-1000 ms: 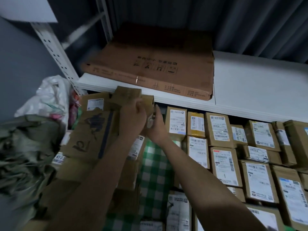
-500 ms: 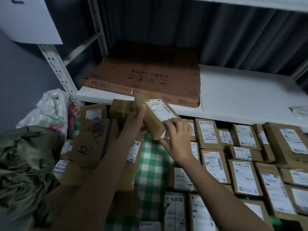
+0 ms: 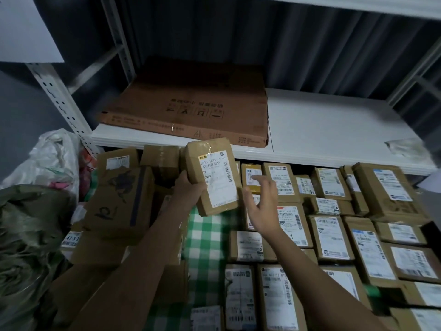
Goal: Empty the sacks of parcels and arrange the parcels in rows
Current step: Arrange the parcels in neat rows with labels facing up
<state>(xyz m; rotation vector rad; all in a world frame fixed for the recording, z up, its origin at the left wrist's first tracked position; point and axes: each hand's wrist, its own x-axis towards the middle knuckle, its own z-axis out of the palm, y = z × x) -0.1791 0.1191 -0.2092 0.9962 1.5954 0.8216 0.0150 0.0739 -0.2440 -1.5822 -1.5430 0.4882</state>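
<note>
My left hand (image 3: 188,187) grips a small taped cardboard parcel (image 3: 213,175) by its left side, label up, lifted above the green checked cloth (image 3: 205,235). My right hand (image 3: 261,201) hovers just right of the parcel with fingers spread, holding nothing. Rows of labelled parcels (image 3: 331,237) lie flat to the right. An unsorted pile of boxes (image 3: 121,199) sits to the left. A green sack (image 3: 26,235) lies crumpled at the far left.
A large flat brown carton (image 3: 191,103) lies on the white shelf (image 3: 334,125) above the parcels. A white plastic bag (image 3: 50,158) sits by the perforated shelf post (image 3: 59,99). A crumpled wrapper (image 3: 403,146) rests at the shelf's right end.
The parcel came up out of the pile and turned label up. My right hand let go of it and moved right, fingers spread. The camera tilted up.
</note>
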